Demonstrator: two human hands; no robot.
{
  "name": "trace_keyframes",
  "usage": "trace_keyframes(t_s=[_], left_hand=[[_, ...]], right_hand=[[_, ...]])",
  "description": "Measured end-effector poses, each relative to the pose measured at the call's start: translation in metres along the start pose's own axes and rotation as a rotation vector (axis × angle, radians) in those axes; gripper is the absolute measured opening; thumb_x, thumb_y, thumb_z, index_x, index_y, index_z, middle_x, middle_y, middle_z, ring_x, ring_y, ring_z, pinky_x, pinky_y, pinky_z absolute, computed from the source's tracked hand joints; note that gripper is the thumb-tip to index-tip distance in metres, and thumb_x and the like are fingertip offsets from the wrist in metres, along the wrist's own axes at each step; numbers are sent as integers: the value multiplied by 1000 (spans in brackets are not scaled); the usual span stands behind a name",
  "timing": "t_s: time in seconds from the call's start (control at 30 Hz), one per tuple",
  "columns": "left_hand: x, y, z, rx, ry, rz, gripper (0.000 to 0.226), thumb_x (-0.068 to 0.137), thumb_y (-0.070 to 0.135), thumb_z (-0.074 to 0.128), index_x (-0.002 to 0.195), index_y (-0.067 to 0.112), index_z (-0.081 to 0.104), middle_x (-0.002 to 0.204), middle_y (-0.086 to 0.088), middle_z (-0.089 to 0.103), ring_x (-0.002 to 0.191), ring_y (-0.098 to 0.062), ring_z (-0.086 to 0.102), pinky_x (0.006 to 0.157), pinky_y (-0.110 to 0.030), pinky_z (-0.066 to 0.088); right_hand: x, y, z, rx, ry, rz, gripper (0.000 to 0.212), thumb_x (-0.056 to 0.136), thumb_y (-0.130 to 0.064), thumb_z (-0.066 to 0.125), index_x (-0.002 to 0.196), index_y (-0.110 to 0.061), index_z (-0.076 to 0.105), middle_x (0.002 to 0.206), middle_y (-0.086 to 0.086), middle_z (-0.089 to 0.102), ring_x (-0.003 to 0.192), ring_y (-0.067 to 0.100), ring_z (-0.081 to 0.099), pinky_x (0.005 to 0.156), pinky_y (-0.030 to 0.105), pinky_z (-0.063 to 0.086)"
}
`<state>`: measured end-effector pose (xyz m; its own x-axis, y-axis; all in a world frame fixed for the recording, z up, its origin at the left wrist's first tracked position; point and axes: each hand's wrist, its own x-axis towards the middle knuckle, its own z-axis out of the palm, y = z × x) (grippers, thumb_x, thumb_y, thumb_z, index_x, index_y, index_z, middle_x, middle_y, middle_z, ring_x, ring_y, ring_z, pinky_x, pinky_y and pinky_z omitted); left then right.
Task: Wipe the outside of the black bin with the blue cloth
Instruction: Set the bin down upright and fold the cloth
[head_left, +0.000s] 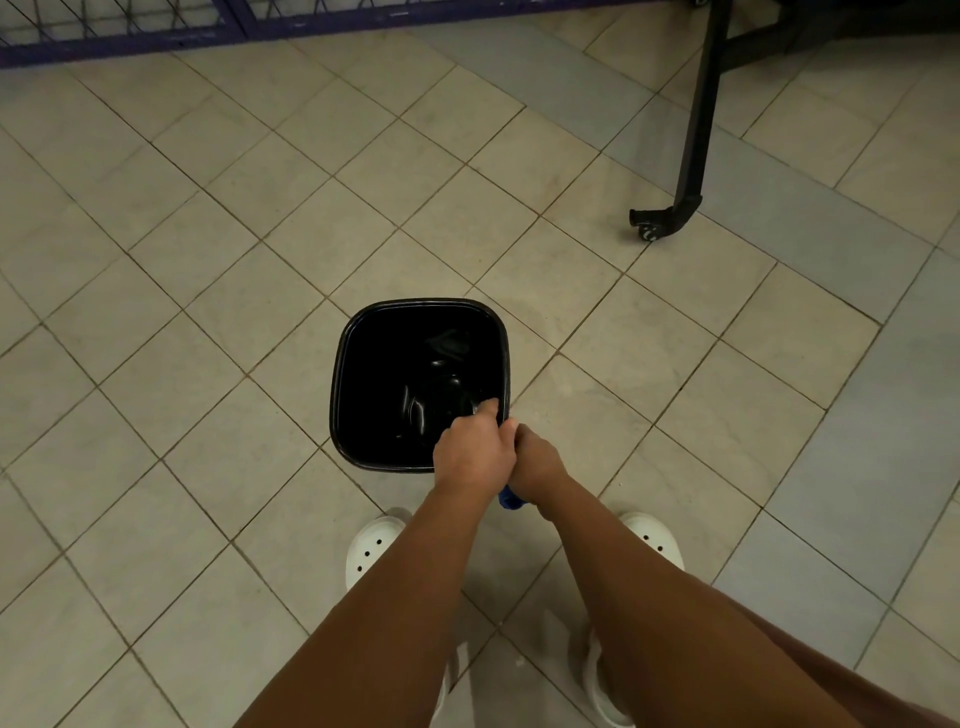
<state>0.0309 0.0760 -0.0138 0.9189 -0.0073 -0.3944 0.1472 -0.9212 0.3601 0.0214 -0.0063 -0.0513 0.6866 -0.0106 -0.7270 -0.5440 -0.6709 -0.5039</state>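
Head view: bin (363, 384) stands upright on the tiled floor (208, 260), just ahead of the white shoes (371, 545). Left hand (475, 447) grips the near-right rim, fingers curled over into the bin. Right hand (537, 462) is just beside it, outside the bin, closed on the cloth (511, 499) — only a blue end shows below the hand. A black frame leg (696, 130) stands well apart, far right.

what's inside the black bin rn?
Only glossy black walls and reflections show in the black bin; left hand fingers hook over its near rim. The bottom is too dark to tell.
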Motion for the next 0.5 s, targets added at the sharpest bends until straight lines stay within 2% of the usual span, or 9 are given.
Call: trace_keyframes(t_s=[0.1,0.23,0.33,0.5], left_hand=[[1,-1,5,-37,-23,-12,42,100,41,42,134,19,51,107,-9,69,98,-27,66,77,-35,54],[3,-2,8,-49,-39,-5,43,99,41,45,135,18,50,107,-10,68,98,-27,66,77,-36,53],[4,-3,10,-54,-38,-3,45,98,43,46,133,16,51,104,-10,68,95,-27,66,76,-36,54],[4,-1,12,-90,-27,-1,45,97,43,47,131,15,53,104,-13,68,95,-30,65,77,-39,55]], right_hand=[[-2,3,-3,151,53,37,32,90,-22,49,120,-12,48,103,13,65,88,29,63,73,37,53],[-4,7,-11,327,148,84,40,93,-20,45,133,-14,42,117,15,60,98,29,60,84,40,53],[-7,10,-18,456,186,100,45,94,-16,43,138,-14,36,125,14,55,98,25,56,86,38,51],[-15,10,-32,567,210,107,54,86,-8,47,139,-16,36,126,12,55,104,27,57,91,43,51]])
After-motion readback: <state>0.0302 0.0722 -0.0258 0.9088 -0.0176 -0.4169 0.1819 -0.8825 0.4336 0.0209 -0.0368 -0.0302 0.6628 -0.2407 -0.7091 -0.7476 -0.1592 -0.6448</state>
